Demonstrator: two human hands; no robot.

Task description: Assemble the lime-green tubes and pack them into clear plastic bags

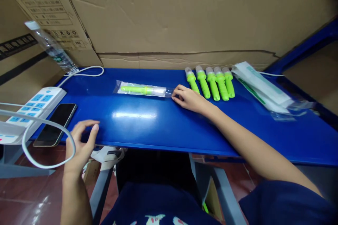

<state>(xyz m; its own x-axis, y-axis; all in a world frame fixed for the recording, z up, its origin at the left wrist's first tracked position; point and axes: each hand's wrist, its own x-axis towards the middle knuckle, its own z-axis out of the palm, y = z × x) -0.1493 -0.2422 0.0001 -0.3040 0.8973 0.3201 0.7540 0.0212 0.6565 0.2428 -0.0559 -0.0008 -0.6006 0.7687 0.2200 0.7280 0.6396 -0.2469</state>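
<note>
the bagged green stick (144, 89) is lying crosswise on the blue worktop (169, 130), its green part pointing left and its pale end pointing right inside a clear sleeve. the right hand (188, 98) is resting at the right end of the bagged green stick, its fingertips meeting the loose end of the sleeve. the grip of this hand is curling nearly closed, thumb and forefinger bending toward each other; whether they are pinching the film, i cannot tell. the left hand (80, 142) is hovering to the left of the bagged green stick and nearer the person, by the front edge. its grip is standing half open, thumb and forefinger curving apart with nothing between them. a white cable (50, 166) is looping in front of this hand.

to the right of the bagged green stick, just past the right hand, a row of five green sticks (212, 82) is lying side by side, clear caps pointing away from the person. farther right, some white-and-green packets (271, 91) are lying aslant. well left of the bagged green stick, a dark phone (56, 123) is lying beside a white power strip (34, 109), and a water bottle (54, 49) is standing behind them. cardboard (169, 17) is rising behind the bagged green stick.
</note>
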